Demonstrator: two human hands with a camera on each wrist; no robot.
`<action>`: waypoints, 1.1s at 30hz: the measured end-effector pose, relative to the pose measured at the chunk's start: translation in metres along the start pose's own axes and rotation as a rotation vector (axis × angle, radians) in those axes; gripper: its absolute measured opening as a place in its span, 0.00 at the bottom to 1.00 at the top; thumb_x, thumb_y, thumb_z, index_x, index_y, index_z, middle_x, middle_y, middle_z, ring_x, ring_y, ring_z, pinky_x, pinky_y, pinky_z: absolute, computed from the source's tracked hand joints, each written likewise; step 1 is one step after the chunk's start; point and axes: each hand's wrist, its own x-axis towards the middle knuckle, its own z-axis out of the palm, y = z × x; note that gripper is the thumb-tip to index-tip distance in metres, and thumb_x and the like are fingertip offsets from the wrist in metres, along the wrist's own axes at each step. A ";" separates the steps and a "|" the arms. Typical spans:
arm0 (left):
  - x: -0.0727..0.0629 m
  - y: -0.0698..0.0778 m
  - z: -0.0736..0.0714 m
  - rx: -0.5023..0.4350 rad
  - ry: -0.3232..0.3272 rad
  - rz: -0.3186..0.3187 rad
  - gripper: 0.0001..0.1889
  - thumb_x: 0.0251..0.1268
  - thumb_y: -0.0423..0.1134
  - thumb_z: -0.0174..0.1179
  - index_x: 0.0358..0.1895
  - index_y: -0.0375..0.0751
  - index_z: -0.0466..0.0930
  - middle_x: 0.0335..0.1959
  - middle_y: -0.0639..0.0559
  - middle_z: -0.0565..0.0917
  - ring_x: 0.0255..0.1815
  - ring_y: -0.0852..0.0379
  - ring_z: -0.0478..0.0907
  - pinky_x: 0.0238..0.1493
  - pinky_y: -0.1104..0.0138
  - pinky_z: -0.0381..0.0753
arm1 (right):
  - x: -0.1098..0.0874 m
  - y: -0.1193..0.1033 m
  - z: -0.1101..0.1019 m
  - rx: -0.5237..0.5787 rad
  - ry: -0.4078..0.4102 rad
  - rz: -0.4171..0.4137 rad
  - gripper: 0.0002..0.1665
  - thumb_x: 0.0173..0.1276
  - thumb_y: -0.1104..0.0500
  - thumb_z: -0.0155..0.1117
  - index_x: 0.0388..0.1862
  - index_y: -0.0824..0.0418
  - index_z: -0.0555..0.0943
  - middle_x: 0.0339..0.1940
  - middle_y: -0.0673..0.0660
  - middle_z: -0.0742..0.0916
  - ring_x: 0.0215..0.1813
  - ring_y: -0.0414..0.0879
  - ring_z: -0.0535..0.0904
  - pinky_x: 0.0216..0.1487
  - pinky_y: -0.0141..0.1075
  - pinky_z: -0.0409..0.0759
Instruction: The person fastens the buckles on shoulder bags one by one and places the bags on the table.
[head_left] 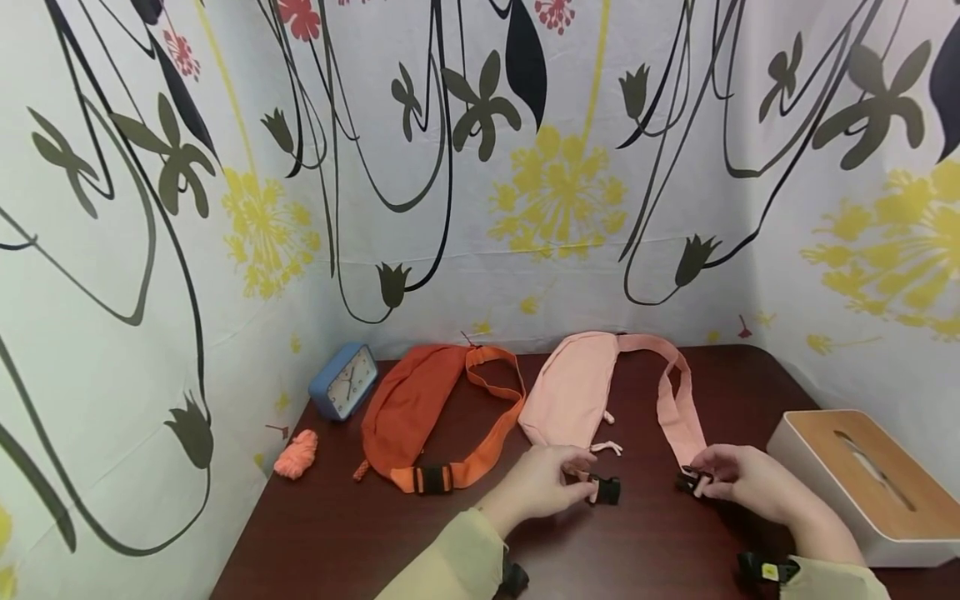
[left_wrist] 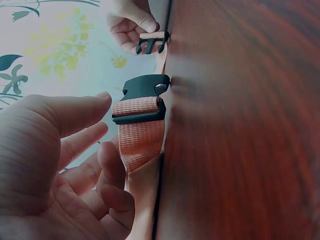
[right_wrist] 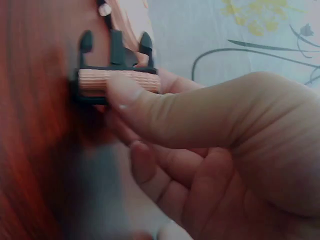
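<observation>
A pink waist bag (head_left: 573,387) lies on the dark table, its strap (head_left: 678,408) looping to the right. My left hand (head_left: 542,483) is beside the black socket half of its buckle (left_wrist: 142,97). In the left wrist view the thumb tip is just short of the buckle's edge, with the other fingers loosely bent beside the pink webbing (left_wrist: 142,142). On the right, my right hand (right_wrist: 200,130) pinches the pronged half of the buckle (right_wrist: 117,70), thumb pressed on the webbing wound round its bar. The two halves are apart, prongs toward the socket.
An orange waist bag (head_left: 416,400) with its buckle fastened lies left of the pink one. Farther left are a blue clock (head_left: 343,382) and a coral yarn bundle (head_left: 297,455). A wood-topped tissue box (head_left: 862,475) stands close to my right forearm. Patterned cloth walls (head_left: 480,250) border the table.
</observation>
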 end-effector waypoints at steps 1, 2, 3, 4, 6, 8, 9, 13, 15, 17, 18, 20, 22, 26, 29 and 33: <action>0.000 0.000 0.001 -0.008 -0.002 -0.003 0.20 0.75 0.48 0.72 0.65 0.48 0.88 0.50 0.59 0.95 0.31 0.77 0.79 0.38 0.79 0.78 | 0.001 -0.001 0.002 -0.016 0.014 0.002 0.13 0.69 0.64 0.79 0.51 0.64 0.87 0.36 0.50 0.93 0.37 0.28 0.84 0.41 0.30 0.79; 0.001 -0.001 0.001 -0.010 -0.004 -0.006 0.20 0.75 0.48 0.72 0.65 0.47 0.89 0.49 0.60 0.95 0.31 0.77 0.78 0.37 0.79 0.78 | 0.003 -0.001 0.004 -0.040 0.033 0.012 0.12 0.69 0.62 0.79 0.50 0.62 0.88 0.35 0.48 0.93 0.37 0.27 0.84 0.42 0.30 0.79; 0.001 -0.001 0.001 -0.012 -0.006 -0.007 0.20 0.75 0.47 0.73 0.64 0.47 0.89 0.48 0.60 0.95 0.31 0.77 0.78 0.37 0.79 0.78 | 0.004 -0.002 0.006 -0.074 0.056 0.023 0.12 0.69 0.60 0.80 0.49 0.59 0.89 0.36 0.46 0.94 0.38 0.27 0.83 0.43 0.31 0.80; 0.002 -0.001 0.002 -0.012 -0.008 -0.008 0.19 0.75 0.47 0.73 0.64 0.46 0.89 0.47 0.60 0.95 0.31 0.77 0.78 0.37 0.79 0.78 | 0.006 -0.002 0.008 -0.104 0.078 0.031 0.12 0.69 0.59 0.81 0.49 0.57 0.90 0.38 0.45 0.94 0.40 0.27 0.83 0.44 0.32 0.81; 0.003 -0.001 0.003 -0.012 -0.011 -0.007 0.19 0.74 0.47 0.73 0.63 0.46 0.89 0.47 0.61 0.95 0.30 0.77 0.78 0.37 0.79 0.78 | 0.011 -0.002 0.013 -0.156 0.115 0.048 0.12 0.68 0.55 0.82 0.50 0.52 0.92 0.42 0.45 0.94 0.44 0.27 0.84 0.47 0.34 0.83; 0.004 -0.002 0.004 -0.014 -0.016 -0.009 0.19 0.74 0.47 0.73 0.63 0.46 0.90 0.47 0.60 0.95 0.30 0.77 0.78 0.37 0.79 0.77 | 0.017 -0.001 0.017 -0.172 0.140 0.065 0.13 0.68 0.53 0.82 0.51 0.49 0.93 0.45 0.46 0.95 0.47 0.27 0.85 0.50 0.35 0.84; 0.005 -0.002 0.004 -0.021 -0.020 -0.013 0.19 0.74 0.46 0.73 0.63 0.46 0.90 0.48 0.60 0.95 0.30 0.77 0.77 0.37 0.79 0.78 | 0.020 -0.001 0.019 -0.163 0.139 0.064 0.14 0.69 0.53 0.81 0.52 0.49 0.93 0.47 0.48 0.95 0.48 0.27 0.85 0.50 0.35 0.84; 0.007 -0.001 0.006 -0.066 -0.041 -0.040 0.19 0.74 0.45 0.74 0.63 0.45 0.89 0.50 0.58 0.95 0.30 0.76 0.78 0.37 0.78 0.78 | 0.030 0.002 0.028 -0.030 0.113 0.055 0.16 0.73 0.57 0.78 0.58 0.55 0.92 0.47 0.52 0.94 0.43 0.27 0.83 0.42 0.32 0.83; 0.008 0.000 0.007 -0.091 -0.048 -0.052 0.19 0.73 0.43 0.74 0.63 0.44 0.89 0.50 0.56 0.95 0.29 0.75 0.78 0.37 0.78 0.78 | 0.035 0.004 0.031 0.034 0.093 0.047 0.18 0.75 0.59 0.76 0.61 0.59 0.90 0.45 0.54 0.93 0.37 0.29 0.82 0.36 0.32 0.82; 0.008 0.000 0.008 -0.102 -0.051 -0.058 0.19 0.72 0.42 0.75 0.63 0.44 0.89 0.50 0.54 0.95 0.29 0.75 0.78 0.37 0.78 0.79 | 0.040 0.005 0.034 0.081 0.081 0.052 0.18 0.76 0.58 0.76 0.62 0.60 0.90 0.41 0.53 0.92 0.33 0.32 0.81 0.33 0.33 0.81; 0.009 0.000 0.009 -0.102 -0.053 -0.061 0.19 0.72 0.42 0.75 0.63 0.44 0.90 0.50 0.54 0.95 0.29 0.75 0.78 0.37 0.78 0.78 | 0.041 0.005 0.035 0.094 0.075 0.058 0.18 0.76 0.58 0.75 0.62 0.61 0.90 0.40 0.52 0.91 0.30 0.33 0.80 0.32 0.33 0.80; 0.009 -0.001 0.010 -0.098 -0.055 -0.062 0.19 0.71 0.42 0.76 0.62 0.44 0.90 0.51 0.54 0.95 0.28 0.75 0.78 0.36 0.78 0.78 | 0.044 0.007 0.036 0.111 0.064 0.074 0.17 0.76 0.58 0.75 0.60 0.61 0.89 0.36 0.52 0.90 0.27 0.36 0.79 0.29 0.34 0.79; 0.010 -0.003 0.011 -0.092 -0.053 -0.060 0.19 0.71 0.43 0.76 0.61 0.44 0.91 0.50 0.55 0.95 0.28 0.75 0.78 0.36 0.78 0.78 | 0.047 0.008 0.037 0.117 0.061 0.086 0.16 0.76 0.57 0.75 0.58 0.61 0.90 0.35 0.51 0.89 0.26 0.37 0.79 0.29 0.34 0.79; 0.011 -0.007 0.012 -0.081 -0.034 -0.058 0.15 0.70 0.43 0.77 0.57 0.46 0.92 0.44 0.59 0.94 0.28 0.76 0.78 0.37 0.79 0.78 | 0.050 0.009 0.038 0.110 0.071 0.061 0.14 0.76 0.58 0.75 0.57 0.60 0.90 0.36 0.51 0.90 0.27 0.36 0.80 0.30 0.34 0.79; 0.011 -0.011 0.014 -0.086 -0.015 -0.054 0.12 0.71 0.44 0.76 0.53 0.48 0.93 0.39 0.62 0.93 0.27 0.76 0.77 0.38 0.79 0.78 | 0.050 0.009 0.040 0.093 0.093 0.041 0.15 0.77 0.59 0.74 0.59 0.60 0.91 0.38 0.50 0.91 0.29 0.35 0.81 0.32 0.33 0.79; 0.011 -0.016 0.018 -0.103 0.013 -0.038 0.08 0.72 0.46 0.75 0.49 0.51 0.94 0.36 0.65 0.92 0.28 0.76 0.77 0.39 0.79 0.77 | 0.049 0.009 0.043 0.077 0.128 0.046 0.16 0.78 0.58 0.73 0.62 0.59 0.91 0.37 0.49 0.91 0.30 0.33 0.81 0.34 0.32 0.79</action>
